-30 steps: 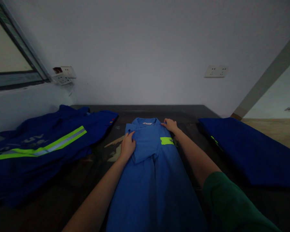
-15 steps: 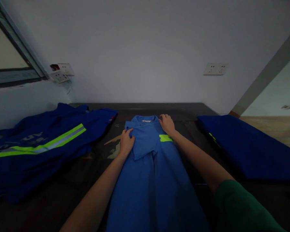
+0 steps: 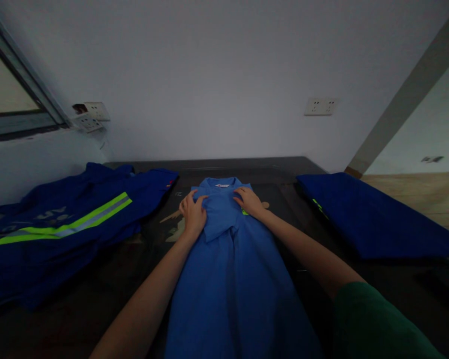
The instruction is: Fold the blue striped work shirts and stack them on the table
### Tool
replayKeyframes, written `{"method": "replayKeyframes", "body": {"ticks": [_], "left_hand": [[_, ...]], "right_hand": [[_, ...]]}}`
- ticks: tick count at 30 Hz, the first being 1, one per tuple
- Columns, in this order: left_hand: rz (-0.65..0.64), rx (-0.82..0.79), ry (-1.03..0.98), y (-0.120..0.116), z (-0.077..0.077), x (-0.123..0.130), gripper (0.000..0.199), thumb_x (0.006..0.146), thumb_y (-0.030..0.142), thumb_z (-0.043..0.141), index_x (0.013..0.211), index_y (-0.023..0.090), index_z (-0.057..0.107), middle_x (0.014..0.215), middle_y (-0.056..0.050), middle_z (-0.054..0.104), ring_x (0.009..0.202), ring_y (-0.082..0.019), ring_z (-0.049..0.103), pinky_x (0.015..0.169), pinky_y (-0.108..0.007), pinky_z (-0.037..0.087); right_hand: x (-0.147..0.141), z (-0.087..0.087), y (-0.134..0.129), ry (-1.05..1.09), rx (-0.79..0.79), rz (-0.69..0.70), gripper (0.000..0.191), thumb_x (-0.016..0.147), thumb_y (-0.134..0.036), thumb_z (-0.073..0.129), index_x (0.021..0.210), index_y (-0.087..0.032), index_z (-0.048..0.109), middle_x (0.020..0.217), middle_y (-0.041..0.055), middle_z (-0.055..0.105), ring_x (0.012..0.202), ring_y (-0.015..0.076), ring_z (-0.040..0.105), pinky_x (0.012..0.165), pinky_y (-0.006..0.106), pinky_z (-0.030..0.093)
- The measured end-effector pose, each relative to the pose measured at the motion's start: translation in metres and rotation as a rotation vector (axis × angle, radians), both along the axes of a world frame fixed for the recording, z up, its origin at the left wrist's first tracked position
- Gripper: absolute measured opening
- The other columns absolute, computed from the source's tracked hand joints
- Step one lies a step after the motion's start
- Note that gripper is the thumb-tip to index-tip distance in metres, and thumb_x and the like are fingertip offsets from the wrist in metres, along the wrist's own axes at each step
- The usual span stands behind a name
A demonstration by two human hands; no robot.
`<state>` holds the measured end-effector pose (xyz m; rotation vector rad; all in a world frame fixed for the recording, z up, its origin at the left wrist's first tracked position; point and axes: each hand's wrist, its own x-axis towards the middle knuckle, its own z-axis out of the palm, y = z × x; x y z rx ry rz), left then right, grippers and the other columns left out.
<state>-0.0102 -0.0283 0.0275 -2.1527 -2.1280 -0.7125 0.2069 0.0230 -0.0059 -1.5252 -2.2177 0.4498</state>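
A light blue garment (image 3: 234,279) lies lengthwise on the dark table, its collar with a white label at the far end. A folded sleeve crosses its upper part. My left hand (image 3: 193,212) rests on the garment's left edge below the collar, fingers bent and apart. On the upper right side lies my right hand (image 3: 248,200), its fingers spread over the cloth and thumb apart. Part of a yellow-green patch (image 3: 244,212) shows beneath the right hand.
A dark blue garment (image 3: 71,219) with a yellow-green and grey stripe lies at the left. Another dark blue garment (image 3: 370,214), folded, is at the right. The dark table's far edge (image 3: 209,163) meets a wall with sockets (image 3: 321,106).
My right hand has moved left onto the garment and now covers much of the patch. My left hand has shifted slightly left and up. The view has turned a little.
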Motion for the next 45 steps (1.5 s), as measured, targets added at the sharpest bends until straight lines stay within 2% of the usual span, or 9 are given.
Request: {"method": "replayKeyframes", "body": {"ticks": [2,6,10,12,16,24,29,39,45], "left_hand": [[-0.184,-0.053,-0.055,-0.001,0.011,0.009,0.038,0.080,0.007,0.049,0.109,0.025,0.065,0.128,-0.007,0.055,0.122,-0.026,0.046,0.107,-0.046,0.031],[-0.573,-0.377,-0.181,-0.010,0.024,0.024,0.027,0.083,0.016,0.053,0.107,0.021,0.064,0.106,-0.006,0.066,0.099,-0.019,0.060,0.093,-0.032,0.045],[-0.726,-0.509,-0.113,-0.028,0.018,0.027,0.038,0.073,0.012,0.061,0.109,0.020,0.062,0.111,-0.007,0.063,0.106,-0.022,0.057,0.095,-0.033,0.043],[-0.719,-0.483,-0.121,-0.035,0.012,0.026,0.040,0.071,0.008,0.059,0.110,0.019,0.060,0.111,-0.008,0.062,0.106,-0.022,0.056,0.096,-0.033,0.043],[-0.609,-0.346,-0.146,-0.045,0.003,0.025,0.029,0.075,0.009,0.056,0.102,0.019,0.058,0.103,-0.006,0.060,0.098,-0.019,0.056,0.088,-0.031,0.045],[-0.498,-0.302,-0.037,-0.059,0.016,0.035,0.003,0.083,0.015,0.055,0.082,0.018,0.056,0.079,-0.002,0.059,0.075,-0.017,0.057,0.067,-0.026,0.043],[-0.575,-0.297,0.106,-0.065,0.021,0.032,0.008,0.087,0.019,0.054,0.084,0.018,0.062,0.086,-0.003,0.062,0.081,-0.017,0.059,0.071,-0.026,0.045],[-0.732,-0.217,0.306,-0.086,0.022,0.016,0.023,0.093,0.018,0.048,0.105,0.018,0.068,0.105,-0.007,0.067,0.096,-0.020,0.061,0.081,-0.031,0.051],[-0.736,-0.167,0.281,-0.092,0.020,0.013,0.028,0.092,0.013,0.046,0.112,0.018,0.065,0.112,-0.007,0.066,0.100,-0.019,0.061,0.085,-0.032,0.053]], "right_hand": [[0.007,0.014,-0.015,0.121,0.021,0.153,0.023,0.090,-0.020,0.052,0.111,-0.016,0.063,0.116,0.0078,0.064,0.112,0.0186,0.055,0.098,0.032,0.040],[0.024,0.034,-0.051,0.279,-0.022,0.468,0.017,0.085,-0.011,0.055,0.096,-0.018,0.066,0.097,0.0038,0.067,0.096,0.0165,0.058,0.090,0.032,0.043],[0.032,0.036,-0.075,0.256,-0.033,0.597,0.033,0.079,-0.007,0.060,0.110,-0.017,0.061,0.109,0.0058,0.063,0.105,0.0175,0.054,0.094,0.035,0.041],[0.029,0.032,-0.077,0.237,-0.027,0.579,0.035,0.078,-0.005,0.061,0.111,-0.016,0.060,0.111,0.0070,0.062,0.106,0.0179,0.053,0.095,0.035,0.040],[0.023,0.024,-0.065,0.246,-0.033,0.577,0.019,0.078,-0.009,0.065,0.096,-0.016,0.065,0.099,0.0057,0.065,0.099,0.0185,0.056,0.092,0.034,0.041],[0.017,0.030,-0.039,0.329,-0.214,0.594,0.012,0.077,-0.011,0.066,0.087,-0.016,0.066,0.088,0.0025,0.068,0.083,0.0158,0.062,0.077,0.027,0.047],[0.013,0.032,-0.041,0.288,-0.296,0.660,0.017,0.075,-0.010,0.066,0.091,-0.015,0.067,0.092,0.0035,0.069,0.084,0.0155,0.062,0.077,0.026,0.047],[0.017,0.022,-0.033,0.319,-0.401,0.785,0.022,0.079,-0.027,0.069,0.099,-0.017,0.071,0.102,0.0053,0.069,0.095,0.0168,0.062,0.085,0.028,0.045],[0.019,0.016,-0.024,0.342,-0.435,0.860,0.023,0.086,-0.032,0.062,0.100,-0.018,0.072,0.103,0.0055,0.069,0.098,0.0164,0.061,0.090,0.029,0.044]]}}
